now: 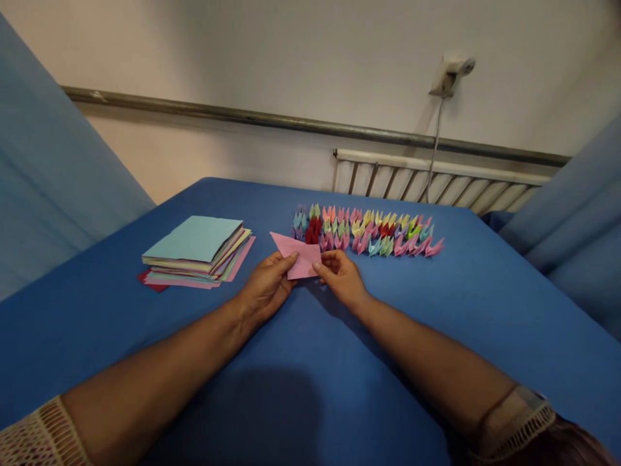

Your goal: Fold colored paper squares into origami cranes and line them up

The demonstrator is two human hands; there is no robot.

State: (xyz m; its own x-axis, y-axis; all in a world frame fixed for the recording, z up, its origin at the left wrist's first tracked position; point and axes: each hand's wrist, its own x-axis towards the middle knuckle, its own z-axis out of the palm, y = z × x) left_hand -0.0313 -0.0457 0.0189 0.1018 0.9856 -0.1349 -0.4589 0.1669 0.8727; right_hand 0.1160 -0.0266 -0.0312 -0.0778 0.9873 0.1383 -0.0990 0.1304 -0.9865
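A partly folded sheet of pink origami paper (303, 257) is held above the blue table, with one pointed corner sticking out to the upper left. My left hand (270, 282) grips its left side, thumb on top and fingers underneath. On the right edge, my right hand (343, 276) pinches the paper between thumb and curled fingers. Just beyond the hands stand rows of small folded paper cranes (371, 232) in many colours. To the left lies a stack of square coloured paper (194, 239), a light blue sheet on top.
The table (427, 349) has a blue cover. Behind it are a wall with a metal rail (272, 123), a white radiator (436, 169) and a socket (449, 76) with a hanging cable. Blue curtains (58, 175) hang at both sides.
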